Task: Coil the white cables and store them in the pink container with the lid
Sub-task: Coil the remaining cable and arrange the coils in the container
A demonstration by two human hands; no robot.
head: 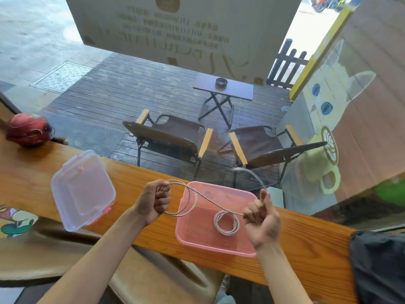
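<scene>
far left on the long orange-brown wooden counter (135, 172) sits a red round helmet-like object (28, 132), not part of the task. next along, the clear plastic lid with pink clips (82, 189) lies flat on the counter, apart from its box.

left hand (156, 201) is held above the counter just left of the box, fingers curled shut around a loop of the thin white cable (206, 199). the loop hangs down from the fist over the box's left rim.

the cable runs from that fist across the open translucent pink plastic container (197, 235) to the right hand (262, 218), which is closed, pinching the line between thumb and fingertips (264, 197); the free tail arcs up and away past the fingers, blurred. inside the box, lying on its floor near the right side, is a small finished white cable coil (226, 222).

handling guess: the cable looks light, limp and springy, so loops likely want to open up once let go. best hold is probably the stacked loops in the left fist, with the right pinching lightly and feeding slack. smooth jacket may slip. the end plugs can't be made out; avoid sharp bends there. lid looks light and a bit flexible; take it by the edges.
</scene>
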